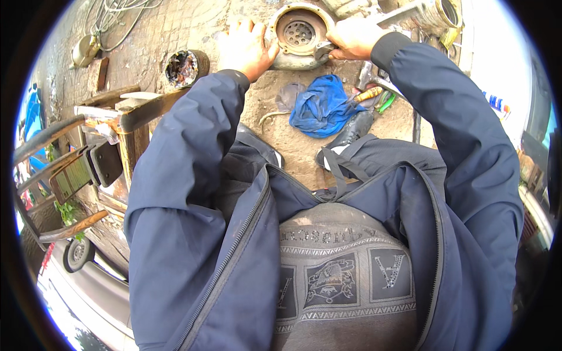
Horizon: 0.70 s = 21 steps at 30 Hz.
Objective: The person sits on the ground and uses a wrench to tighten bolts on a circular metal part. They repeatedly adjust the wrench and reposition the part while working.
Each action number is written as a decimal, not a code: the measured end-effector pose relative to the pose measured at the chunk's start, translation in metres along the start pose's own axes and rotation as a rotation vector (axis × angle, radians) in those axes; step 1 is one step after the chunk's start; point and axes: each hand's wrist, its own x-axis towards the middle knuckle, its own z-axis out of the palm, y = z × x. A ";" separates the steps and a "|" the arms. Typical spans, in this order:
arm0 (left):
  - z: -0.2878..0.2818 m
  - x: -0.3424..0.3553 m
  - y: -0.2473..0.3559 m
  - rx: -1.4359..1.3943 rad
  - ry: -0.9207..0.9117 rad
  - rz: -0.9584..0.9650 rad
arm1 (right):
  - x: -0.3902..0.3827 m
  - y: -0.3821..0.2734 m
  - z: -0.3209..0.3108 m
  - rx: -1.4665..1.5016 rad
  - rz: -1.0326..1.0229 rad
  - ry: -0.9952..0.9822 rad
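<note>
A round metal housing [280,29] with a bolted rim and a perforated plate inside lies on the ground in front of me. My right hand [353,38] is closed around a dark metal tool [323,50], apparently a wrench, whose jaw-like head is at the rim's lower right. Most of the tool's handle is hidden by the fingers. Left of the housing is my left hand [249,50], its fingers apart and its thumb against or very near the housing's side. Strong light washes out its fingers.
A blue cloth [321,108] lies between my feet and the housing, beside a yellow-handled tool [369,93]. An open can [186,67] of small items stands left, near a wooden frame [155,111]. Metal parts [436,14] and cable [120,9] lie farther off.
</note>
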 end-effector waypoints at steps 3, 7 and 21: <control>-0.001 0.000 0.000 -0.043 0.053 0.014 | 0.028 -0.001 -0.022 -0.115 -0.260 0.028; -0.002 0.001 0.000 -0.050 0.028 -0.013 | 0.052 -0.002 -0.041 -0.189 -0.329 -0.136; 0.001 0.002 0.004 -0.016 0.082 -0.054 | 0.001 -0.140 0.039 2.214 1.303 0.318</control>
